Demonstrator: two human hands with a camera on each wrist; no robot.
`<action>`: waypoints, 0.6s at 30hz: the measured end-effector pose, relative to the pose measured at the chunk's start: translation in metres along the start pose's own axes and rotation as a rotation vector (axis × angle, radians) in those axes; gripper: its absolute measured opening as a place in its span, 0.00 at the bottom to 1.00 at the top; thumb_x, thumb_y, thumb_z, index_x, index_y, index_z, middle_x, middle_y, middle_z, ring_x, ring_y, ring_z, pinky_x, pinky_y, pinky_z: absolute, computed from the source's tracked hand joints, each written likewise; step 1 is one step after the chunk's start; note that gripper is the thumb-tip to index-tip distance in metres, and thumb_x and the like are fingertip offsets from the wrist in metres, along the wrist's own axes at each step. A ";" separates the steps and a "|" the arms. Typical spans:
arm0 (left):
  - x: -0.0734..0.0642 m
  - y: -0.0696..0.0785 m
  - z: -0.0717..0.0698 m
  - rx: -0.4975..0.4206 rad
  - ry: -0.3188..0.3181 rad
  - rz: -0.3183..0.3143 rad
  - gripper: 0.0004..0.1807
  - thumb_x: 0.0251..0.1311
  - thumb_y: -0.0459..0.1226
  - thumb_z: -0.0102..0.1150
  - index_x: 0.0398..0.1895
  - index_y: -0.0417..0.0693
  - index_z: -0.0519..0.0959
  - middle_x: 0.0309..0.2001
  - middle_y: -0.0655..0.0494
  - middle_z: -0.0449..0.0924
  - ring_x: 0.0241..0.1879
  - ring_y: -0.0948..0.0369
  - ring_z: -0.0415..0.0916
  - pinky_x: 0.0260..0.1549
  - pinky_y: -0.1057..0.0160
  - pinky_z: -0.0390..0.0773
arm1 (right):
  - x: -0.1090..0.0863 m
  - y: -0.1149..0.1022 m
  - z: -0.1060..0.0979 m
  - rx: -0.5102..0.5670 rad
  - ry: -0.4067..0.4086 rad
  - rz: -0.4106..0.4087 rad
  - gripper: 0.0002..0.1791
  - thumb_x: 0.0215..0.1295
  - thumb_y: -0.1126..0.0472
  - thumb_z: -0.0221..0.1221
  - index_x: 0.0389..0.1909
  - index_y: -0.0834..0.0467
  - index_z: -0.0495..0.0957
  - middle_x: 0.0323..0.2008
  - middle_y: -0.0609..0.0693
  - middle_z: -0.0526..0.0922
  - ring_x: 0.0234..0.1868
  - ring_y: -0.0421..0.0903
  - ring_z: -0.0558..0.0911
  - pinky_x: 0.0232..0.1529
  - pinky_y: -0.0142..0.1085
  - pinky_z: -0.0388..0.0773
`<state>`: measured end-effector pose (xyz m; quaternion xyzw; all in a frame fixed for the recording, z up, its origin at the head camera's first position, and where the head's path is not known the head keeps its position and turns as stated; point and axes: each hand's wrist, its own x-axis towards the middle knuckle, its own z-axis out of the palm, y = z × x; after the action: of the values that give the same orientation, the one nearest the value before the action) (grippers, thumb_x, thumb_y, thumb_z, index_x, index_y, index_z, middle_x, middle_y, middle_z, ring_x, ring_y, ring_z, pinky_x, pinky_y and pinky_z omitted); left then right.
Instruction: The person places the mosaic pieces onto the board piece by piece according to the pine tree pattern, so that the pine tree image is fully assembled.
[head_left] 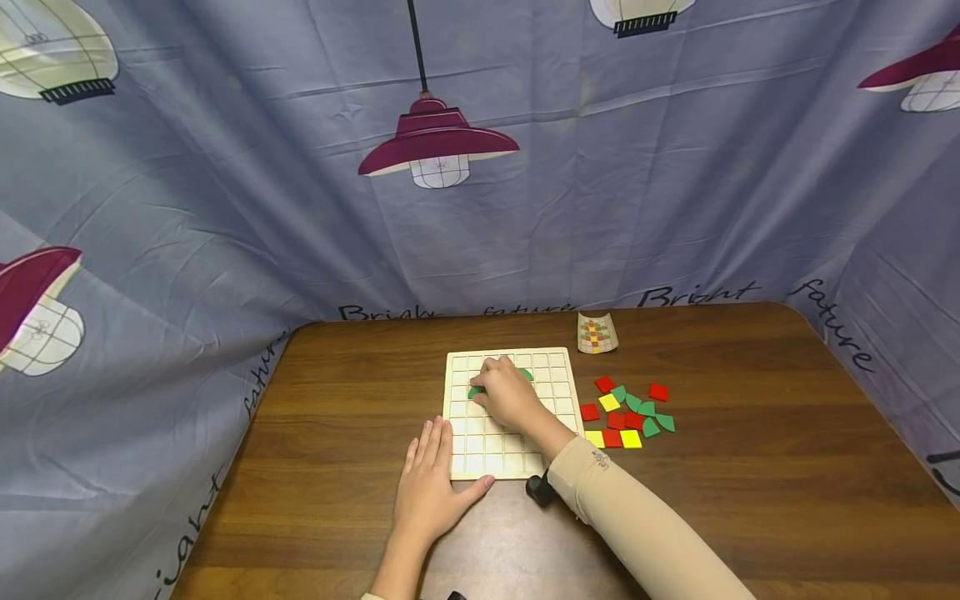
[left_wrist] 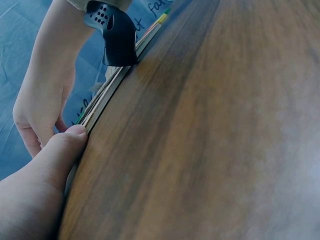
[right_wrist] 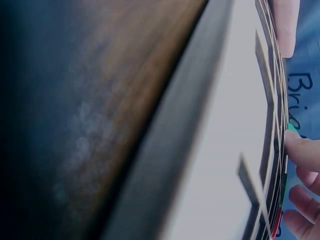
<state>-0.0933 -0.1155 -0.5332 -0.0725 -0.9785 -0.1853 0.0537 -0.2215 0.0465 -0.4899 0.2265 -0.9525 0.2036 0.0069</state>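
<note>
A pale gridded board lies on the brown table. The left hand rests at its lower left corner, fingers straight along the left edge and thumb on the near edge. Over the upper part of the board, the right hand pinches a small green piece with a rounded side. In the right wrist view a green tip shows at the fingertips. Another green piece lies on the board just beyond the right hand, which partly hides it. Whatever lies beneath the palm is hidden.
Right of the board lie several loose pieces: red squares, yellow squares and green rounded pieces. A small pattern card with a coloured design stands behind them. A grey-blue printed curtain surrounds the table.
</note>
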 end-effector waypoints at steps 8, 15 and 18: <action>0.000 -0.002 0.002 0.015 0.003 0.003 0.60 0.53 0.76 0.47 0.78 0.43 0.54 0.79 0.49 0.50 0.80 0.55 0.45 0.78 0.51 0.47 | 0.000 0.000 0.000 -0.050 -0.015 -0.035 0.19 0.63 0.55 0.66 0.55 0.54 0.84 0.41 0.45 0.81 0.37 0.41 0.68 0.38 0.29 0.71; 0.000 -0.002 0.002 0.013 0.000 0.000 0.60 0.53 0.76 0.47 0.78 0.43 0.54 0.79 0.49 0.50 0.80 0.55 0.45 0.78 0.51 0.47 | 0.001 0.001 0.001 -0.155 -0.024 -0.083 0.19 0.65 0.52 0.63 0.56 0.51 0.83 0.44 0.45 0.81 0.38 0.42 0.70 0.41 0.30 0.73; 0.000 -0.002 0.003 0.017 0.002 0.002 0.60 0.53 0.76 0.46 0.78 0.43 0.54 0.79 0.48 0.50 0.80 0.55 0.45 0.78 0.51 0.47 | 0.000 0.001 0.002 -0.177 -0.028 -0.080 0.20 0.65 0.51 0.63 0.57 0.50 0.83 0.44 0.44 0.81 0.39 0.41 0.70 0.40 0.30 0.71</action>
<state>-0.0937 -0.1163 -0.5365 -0.0729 -0.9799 -0.1771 0.0555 -0.2222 0.0463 -0.4916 0.2658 -0.9569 0.1153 0.0217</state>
